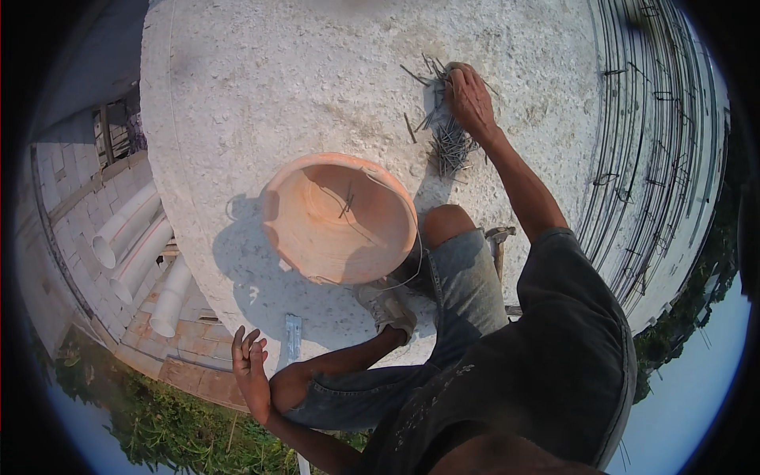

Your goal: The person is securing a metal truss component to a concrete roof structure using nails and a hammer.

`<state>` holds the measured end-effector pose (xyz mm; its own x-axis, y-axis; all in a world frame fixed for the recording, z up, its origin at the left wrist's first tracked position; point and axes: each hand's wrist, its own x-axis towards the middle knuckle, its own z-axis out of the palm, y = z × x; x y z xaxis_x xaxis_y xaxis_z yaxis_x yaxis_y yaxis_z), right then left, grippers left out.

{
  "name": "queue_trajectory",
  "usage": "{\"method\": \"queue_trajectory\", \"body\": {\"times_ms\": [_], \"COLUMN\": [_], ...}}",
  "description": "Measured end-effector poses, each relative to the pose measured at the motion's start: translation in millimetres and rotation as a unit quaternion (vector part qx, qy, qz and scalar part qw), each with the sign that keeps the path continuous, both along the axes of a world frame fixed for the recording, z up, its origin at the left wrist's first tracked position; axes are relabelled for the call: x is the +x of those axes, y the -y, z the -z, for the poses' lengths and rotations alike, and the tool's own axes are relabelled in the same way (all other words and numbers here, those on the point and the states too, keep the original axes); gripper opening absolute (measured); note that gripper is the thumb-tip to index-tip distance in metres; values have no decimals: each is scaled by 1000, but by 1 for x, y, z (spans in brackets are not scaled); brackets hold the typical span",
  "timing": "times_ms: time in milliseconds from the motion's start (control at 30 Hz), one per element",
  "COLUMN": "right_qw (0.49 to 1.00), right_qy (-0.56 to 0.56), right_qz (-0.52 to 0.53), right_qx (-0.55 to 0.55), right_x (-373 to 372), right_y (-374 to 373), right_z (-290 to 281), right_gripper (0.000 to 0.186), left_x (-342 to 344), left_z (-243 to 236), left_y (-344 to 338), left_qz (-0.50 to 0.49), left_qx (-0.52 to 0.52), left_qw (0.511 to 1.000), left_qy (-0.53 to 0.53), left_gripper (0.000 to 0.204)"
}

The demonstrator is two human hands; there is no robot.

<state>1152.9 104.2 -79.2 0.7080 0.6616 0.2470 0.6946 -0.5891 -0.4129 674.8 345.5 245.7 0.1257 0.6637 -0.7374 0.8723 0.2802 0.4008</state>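
Note:
On the rough pale concrete slab (261, 95), grey nails (451, 146) lie in a loose heap, with a few scattered at its far side. My right hand (469, 95) reaches to the far part of the heap, its fingers curled closed around some nails; the fingertips are partly hidden. Nearer to me, a wide orange bucket (297, 226) with a thin wire handle tilts so its mouth faces up, and a few nails lie in it. Wrist against my bent knee, my left hand (250, 368) is raised with fingers apart and holds nothing.
A hammer (499, 245) lies beside my right knee. Near my left knee is a small pale blue packet (294, 336). Long steel rebar (633, 158) runs down the right side. Past the slab's left edge, white pipes (131, 226) lie at a lower level.

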Motion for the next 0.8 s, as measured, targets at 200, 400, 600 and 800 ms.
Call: {"method": "queue_trajectory", "body": {"times_ms": [200,400,600,800], "right_qw": [986,972,961,971], "right_qy": [-56,-46,-112,-132], "right_qz": [-92,-149,-47,-40], "right_qx": [-131,-173,-250,-195], "right_x": [-39,-83,-105,-104], "right_y": [15,38,43,49], "right_z": [-23,-42,-38,-20], "right_gripper": [30,67,65,44], "left_x": [-8,-22,-38,-46], "left_z": [-7,-7,-11,-18], "left_y": [4,16,29,40], "left_qz": [13,5,-12,-11], "left_qx": [12,16,28,47], "left_qw": [1000,997,995,994], "left_qy": [24,73,97,99], "left_gripper": [48,47,46,45]}}
